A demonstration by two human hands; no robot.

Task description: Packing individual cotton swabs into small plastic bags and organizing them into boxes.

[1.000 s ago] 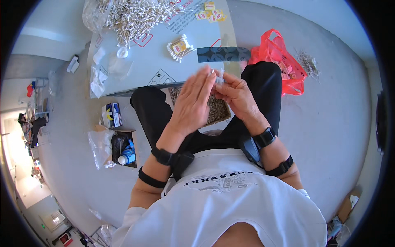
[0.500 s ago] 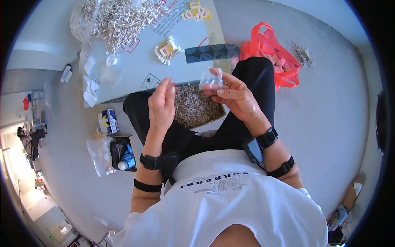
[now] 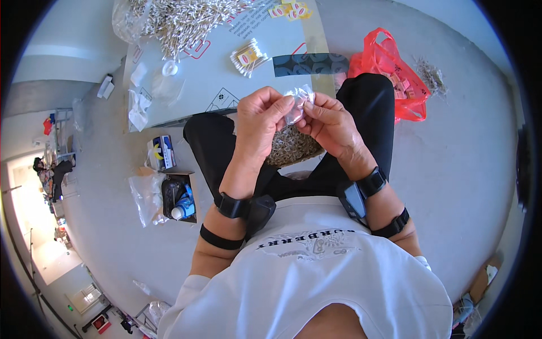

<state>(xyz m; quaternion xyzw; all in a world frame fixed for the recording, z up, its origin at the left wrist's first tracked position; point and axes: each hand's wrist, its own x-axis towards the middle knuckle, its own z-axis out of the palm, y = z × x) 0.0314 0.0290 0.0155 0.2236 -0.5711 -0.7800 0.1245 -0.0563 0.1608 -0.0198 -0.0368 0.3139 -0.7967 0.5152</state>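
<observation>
Between my two hands is a small clear plastic bag (image 3: pixel 294 115), held above a box of cotton swabs (image 3: pixel 289 148) that sits between my knees. My left hand (image 3: pixel 261 120) pinches the bag's left side between thumb and fingers. On its right side, my right hand (image 3: pixel 334 123) grips it the same way. Beyond them on the table lies a bundle of cotton swabs (image 3: pixel 249 57) with a yellow and white card on it. A big heap of loose cotton swabs (image 3: pixel 189 25) spills from a clear bag at the far left of the table.
Yellow cards (image 3: pixel 291 9) lie at the table's far edge, near a dark patterned strip (image 3: pixel 311 65). A red plastic bag (image 3: pixel 415 101) with pink packets stands on the floor at right. Left of my knee are a small blue and white box (image 3: pixel 162 152) and an open carton (image 3: pixel 193 210).
My left hand has come across to the right and taken hold of the small bag, which only my right hand held before. The whole view has shifted slightly.
</observation>
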